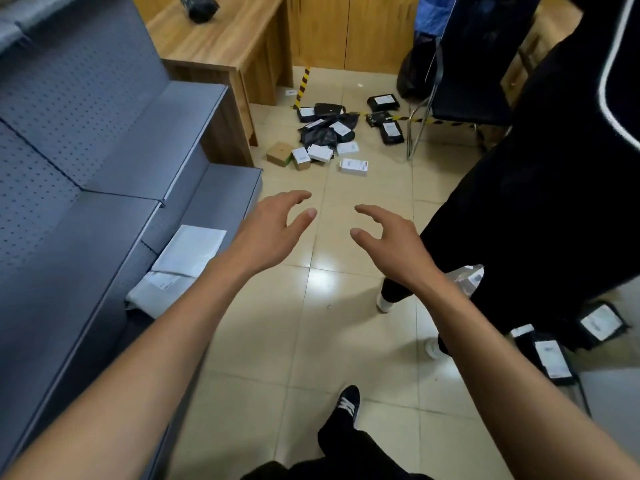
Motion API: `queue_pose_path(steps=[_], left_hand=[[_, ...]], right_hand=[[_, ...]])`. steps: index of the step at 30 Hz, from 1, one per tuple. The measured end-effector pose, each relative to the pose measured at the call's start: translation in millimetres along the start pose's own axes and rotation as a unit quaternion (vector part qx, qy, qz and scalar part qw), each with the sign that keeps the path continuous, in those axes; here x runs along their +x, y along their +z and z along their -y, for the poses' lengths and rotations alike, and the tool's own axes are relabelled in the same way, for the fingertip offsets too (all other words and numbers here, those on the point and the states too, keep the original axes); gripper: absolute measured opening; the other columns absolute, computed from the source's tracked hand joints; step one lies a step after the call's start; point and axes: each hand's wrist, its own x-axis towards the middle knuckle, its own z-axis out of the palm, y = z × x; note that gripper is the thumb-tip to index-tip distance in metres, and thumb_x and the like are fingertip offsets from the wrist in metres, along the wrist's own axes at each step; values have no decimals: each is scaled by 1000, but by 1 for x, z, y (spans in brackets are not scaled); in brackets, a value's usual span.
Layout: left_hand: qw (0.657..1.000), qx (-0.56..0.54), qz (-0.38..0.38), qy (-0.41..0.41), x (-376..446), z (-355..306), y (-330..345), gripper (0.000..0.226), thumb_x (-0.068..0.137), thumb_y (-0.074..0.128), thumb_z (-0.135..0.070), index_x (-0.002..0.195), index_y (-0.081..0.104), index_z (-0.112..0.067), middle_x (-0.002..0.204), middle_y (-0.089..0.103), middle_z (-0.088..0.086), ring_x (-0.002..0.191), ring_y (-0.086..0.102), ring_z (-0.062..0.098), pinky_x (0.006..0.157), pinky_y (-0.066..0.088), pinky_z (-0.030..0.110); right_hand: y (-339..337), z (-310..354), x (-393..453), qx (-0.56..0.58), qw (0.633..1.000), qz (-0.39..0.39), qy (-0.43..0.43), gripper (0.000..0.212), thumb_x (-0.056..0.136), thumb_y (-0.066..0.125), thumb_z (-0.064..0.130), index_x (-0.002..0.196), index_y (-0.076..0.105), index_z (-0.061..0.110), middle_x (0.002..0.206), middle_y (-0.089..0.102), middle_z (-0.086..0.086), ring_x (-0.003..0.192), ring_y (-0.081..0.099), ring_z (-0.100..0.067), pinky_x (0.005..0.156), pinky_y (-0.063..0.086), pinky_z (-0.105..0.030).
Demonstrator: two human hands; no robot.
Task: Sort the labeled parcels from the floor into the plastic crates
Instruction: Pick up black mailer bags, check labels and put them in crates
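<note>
A heap of labeled parcels (327, 131) lies on the tiled floor ahead: black bags, small white boxes such as one (353, 167) at the front, and a brown carton (279, 153). Two more black parcels (382, 102) lie to the right of the heap. My left hand (273, 230) and my right hand (388, 242) are stretched forward above the floor, fingers loosely spread, holding nothing. Both hover well short of the heap. No plastic crate is in view.
A grey sofa (86, 161) fills the left, with grey mailers (180, 261) on its seat edge. A wooden desk (221, 46) stands behind it. Another person in black (540, 188) stands at right, near a chair (460, 81). More black parcels (554, 355) lie at lower right.
</note>
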Motion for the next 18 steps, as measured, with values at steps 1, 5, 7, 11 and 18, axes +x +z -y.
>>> queue_pose_path(steps=[1, 5, 7, 11, 18], left_hand=[[1000, 2, -3, 1, 15, -3, 3, 47, 105, 45, -52, 147, 51, -31, 148, 56, -6, 135, 50, 17, 107, 42, 40], [1000, -4, -9, -10, 62, -1, 7, 47, 104, 47, -52, 146, 51, -32, 147, 56, -6, 134, 50, 17, 109, 44, 46], [1000, 3, -8, -19, 83, 5, 8, 48, 103, 48, -53, 146, 50, -33, 146, 56, -6, 134, 50, 18, 108, 45, 49], [999, 1, -10, -38, 132, 25, 5, 48, 103, 49, -54, 146, 49, -35, 148, 56, -5, 135, 50, 19, 109, 45, 48], [999, -18, -16, -35, 239, 67, -20, 51, 98, 47, -56, 144, 52, -35, 145, 57, -6, 134, 49, 21, 110, 44, 52]], right_hand=[[-6, -6, 14, -1, 1000, 2, 1, 48, 99, 61, 37, 145, 53, 30, 150, 51, 12, 142, 41, -16, 115, 34, -33], [-25, -18, 65, -1, 1000, 4, -1, 47, 99, 60, 37, 145, 53, 31, 151, 51, 11, 143, 40, -18, 116, 36, -39], [-28, -19, 90, -3, 1000, 8, -6, 47, 99, 60, 36, 145, 53, 30, 151, 51, 10, 143, 40, -17, 115, 35, -37], [-24, -15, 148, -18, 1000, 19, -15, 48, 99, 61, 37, 145, 53, 30, 150, 53, 9, 141, 42, -19, 114, 37, -39], [-19, 13, 260, -36, 999, 4, -28, 47, 99, 62, 34, 145, 55, 28, 148, 55, 5, 139, 45, -16, 110, 38, -34]])
